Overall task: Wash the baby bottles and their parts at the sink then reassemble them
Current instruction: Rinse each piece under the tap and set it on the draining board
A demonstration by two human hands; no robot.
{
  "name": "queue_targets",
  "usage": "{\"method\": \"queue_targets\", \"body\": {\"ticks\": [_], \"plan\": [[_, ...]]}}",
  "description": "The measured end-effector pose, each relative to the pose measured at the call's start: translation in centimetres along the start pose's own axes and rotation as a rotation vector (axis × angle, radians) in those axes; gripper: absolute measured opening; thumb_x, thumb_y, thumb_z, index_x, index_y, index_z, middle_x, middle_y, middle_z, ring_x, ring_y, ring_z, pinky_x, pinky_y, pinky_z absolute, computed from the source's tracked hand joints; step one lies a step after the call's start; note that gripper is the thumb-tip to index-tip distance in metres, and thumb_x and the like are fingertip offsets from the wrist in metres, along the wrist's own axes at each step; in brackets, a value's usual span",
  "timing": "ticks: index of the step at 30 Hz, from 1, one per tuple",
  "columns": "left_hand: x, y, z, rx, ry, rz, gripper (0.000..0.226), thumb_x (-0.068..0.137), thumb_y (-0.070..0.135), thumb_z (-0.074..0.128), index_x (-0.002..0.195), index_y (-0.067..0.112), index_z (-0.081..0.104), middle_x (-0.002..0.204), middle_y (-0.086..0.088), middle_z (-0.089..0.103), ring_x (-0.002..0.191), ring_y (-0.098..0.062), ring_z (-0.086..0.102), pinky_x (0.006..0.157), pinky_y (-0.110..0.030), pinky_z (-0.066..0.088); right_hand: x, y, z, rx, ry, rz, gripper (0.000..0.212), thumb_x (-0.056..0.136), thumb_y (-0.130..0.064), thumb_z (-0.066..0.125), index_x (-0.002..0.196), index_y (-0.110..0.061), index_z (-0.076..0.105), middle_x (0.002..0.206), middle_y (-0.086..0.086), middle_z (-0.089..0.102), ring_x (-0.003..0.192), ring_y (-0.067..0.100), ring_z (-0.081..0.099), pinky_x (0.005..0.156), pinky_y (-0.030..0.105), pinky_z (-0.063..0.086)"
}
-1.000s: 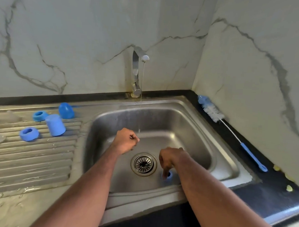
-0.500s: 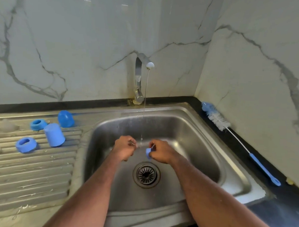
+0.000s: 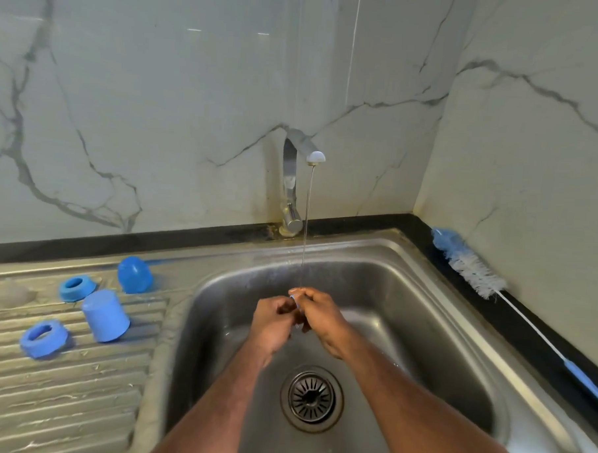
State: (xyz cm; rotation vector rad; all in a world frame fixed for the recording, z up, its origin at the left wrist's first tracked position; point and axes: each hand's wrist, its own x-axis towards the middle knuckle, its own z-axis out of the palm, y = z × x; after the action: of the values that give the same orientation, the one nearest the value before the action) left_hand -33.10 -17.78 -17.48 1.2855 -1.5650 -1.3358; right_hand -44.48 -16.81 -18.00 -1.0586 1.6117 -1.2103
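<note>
Steel sink (image 3: 424,300) | both hands' grip (image 3: 297,312) clamped on small blue part (image 3: 293,298) | under water

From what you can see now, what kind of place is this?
Most likely a home kitchen sink corner: a steel sink with a ribbed drainboard, a running tap, marble-look wall tiles, and a bottle brush on the black counter edge.

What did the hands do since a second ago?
The right hand picked a small blue part off the sink floor near the drain and lifted it under the running water. The left hand moved in to meet it. The blue pieces on the drainboard and the bottle brush stayed put.
</note>
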Motion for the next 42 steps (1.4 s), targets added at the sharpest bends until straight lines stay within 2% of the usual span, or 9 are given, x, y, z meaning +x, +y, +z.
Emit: {"method": "queue_targets", "body": {"ticks": [3, 6, 9, 14, 19, 26, 32, 37, 42], "plan": [[0.4, -0.3, 0.0, 0.06, 0.027, 0.102, 0.017, 0.08, -0.003, 0.064, 0.077, 0.009, 0.075, 0.078, -0.015, 0.073, 0.069, -0.015, 0.062, 0.063, -0.034, 0.051, 0.0, 0.0, 0.1, -0.003, 0.071, -0.016, 0.016, 0.1, -0.024, 0.058, 0.092, -0.023, 0.071, 0.082, -0.005, 0.069, 0.069, 0.009, 0.06, 0.047, 0.017, 0.038], [0.1, 0.1, 0.1, 0.082, 0.002, 0.177, 0.019, 0.083, -0.009, 0.064, 0.074, 0.005, 0.073, 0.072, -0.009, 0.072, 0.065, -0.008, 0.062, 0.061, -0.027, 0.051, -0.3, -0.7, -0.2, 0.077, 0.142, 0.02, 0.024, 0.1, -0.03, 0.059, 0.092, -0.01, 0.069, 0.073, 0.001, 0.065, 0.06, 0.009, 0.055, 0.047, 0.021, 0.037], [-0.2, 0.4, 0.4, -0.057, -0.001, 0.148, 0.015, 0.091, -0.003, 0.065, 0.077, 0.0, 0.07, 0.073, -0.02, 0.071, 0.064, -0.017, 0.066, 0.058, -0.021, 0.048, -0.9, -1.5, -0.7, 0.252, 0.02, 0.07, 0.021, 0.103, -0.023, 0.057, 0.099, -0.01, 0.072, 0.073, 0.003, 0.065, 0.052, 0.005, 0.052, 0.046, 0.021, 0.037], [-0.1, 0.8, 0.2, -0.19, 0.016, 0.11, 0.016, 0.098, 0.008, 0.062, 0.089, 0.002, 0.073, 0.081, -0.019, 0.073, 0.07, -0.027, 0.068, 0.067, -0.036, 0.053, -1.1, -2.0, -1.2, 0.334, -0.092, 0.038, 0.019, 0.101, -0.011, 0.056, 0.111, -0.015, 0.072, 0.08, 0.005, 0.065, 0.063, 0.01, 0.052, 0.052, 0.025, 0.035], [-0.1, 0.7, 0.2, 0.04, -0.021, 0.23, 0.032, 0.088, -0.012, 0.06, 0.074, 0.016, 0.067, 0.07, 0.002, 0.066, 0.063, -0.002, 0.061, 0.063, -0.019, 0.048, -1.2, -2.2, 0.1, 0.213, 0.151, 0.042, 0.02, 0.102, -0.025, 0.058, 0.093, -0.015, 0.073, 0.076, 0.0, 0.068, 0.062, 0.01, 0.056, 0.05, 0.022, 0.043], [-0.2, 1.2, 0.0, -0.431, -0.027, 0.014, 0.02, 0.101, 0.004, 0.054, 0.098, -0.003, 0.072, 0.087, -0.021, 0.072, 0.077, -0.03, 0.067, 0.077, -0.045, 0.056, -2.1, -3.2, -1.2, 0.459, -0.149, 0.083, 0.025, 0.104, -0.013, 0.049, 0.116, -0.013, 0.071, 0.086, 0.003, 0.071, 0.062, 0.007, 0.06, 0.055, 0.022, 0.043], [-0.6, 1.1, 0.4, -0.327, -0.094, 0.008, 0.017, 0.101, 0.007, 0.055, 0.102, 0.001, 0.071, 0.092, -0.019, 0.072, 0.08, -0.026, 0.067, 0.071, -0.034, 0.052, -1.2, -2.5, -1.0, 0.361, 0.121, 0.141, 0.026, 0.098, -0.038, 0.063, 0.09, -0.02, 0.079, 0.085, 0.005, 0.076, 0.069, 0.013, 0.066, 0.059, 0.027, 0.049], [0.2, 1.1, -0.7, -0.635, -0.034, -0.113, 0.023, 0.105, 0.01, 0.046, 0.115, 0.006, 0.067, 0.103, -0.021, 0.073, 0.081, -0.024, 0.071, 0.088, -0.047, 0.054, -1.2, -2.6, -1.7, 0.533, -0.143, 0.121, 0.022, 0.099, -0.009, 0.061, 0.113, -0.017, 0.075, 0.095, 0.008, 0.077, 0.065, 0.01, 0.061, 0.061, 0.025, 0.048], [-0.1, 0.9, -0.6, -0.565, -0.043, 0.028, 0.035, 0.096, -0.002, 0.06, 0.122, 0.02, 0.068, 0.111, -0.015, 0.074, 0.101, -0.029, 0.072, 0.089, -0.045, 0.059, -1.0, -2.6, -1.0, 0.463, 0.042, 0.078, 0.019, 0.093, -0.012, 0.071, 0.111, -0.01, 0.076, 0.084, 0.008, 0.077, 0.059, 0.011, 0.06, 0.054, 0.024, 0.051]]}}
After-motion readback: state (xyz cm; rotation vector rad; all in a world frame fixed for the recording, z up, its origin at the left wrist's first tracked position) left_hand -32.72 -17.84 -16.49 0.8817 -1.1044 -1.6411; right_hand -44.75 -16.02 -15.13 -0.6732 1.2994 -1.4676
